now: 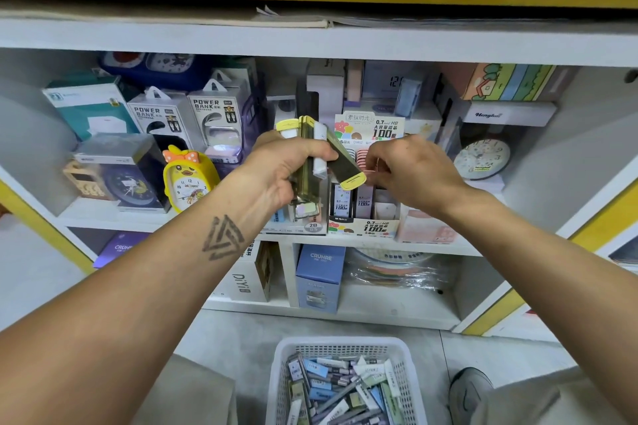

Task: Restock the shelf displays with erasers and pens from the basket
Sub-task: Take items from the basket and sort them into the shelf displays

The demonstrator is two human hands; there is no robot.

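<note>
- The left hand (286, 166) gripped a small stack of olive, yellow-capped packs (312, 155), fingers curled round their middle; holding several at once looked like a way to feed the display without going back to the basket for each one.
- One pack (347, 162) fanned out of the stack toward the right, its yellow end pointing down at the display box (366, 214), probably offered up for the other hand to take.
- The right hand (414, 172) was just beside that pack, its fingers curled in at the pink items in the upper row of the display; whether it pinched one of them or only touched them could not be told.
- The display box stood on the middle shelf (476, 248), directly behind and below both hands, with some slots filled and at least one on the right looking empty.
- The white basket (286, 366) sat on the floor well below the hands, between the person's knees, with plenty of erasers and pens (338, 390) lying jumbled in it, so the restocking seemed far from finished.
- A yellow duck clock (188, 179) stood to the left of the left wrist, apart from the work.
</note>
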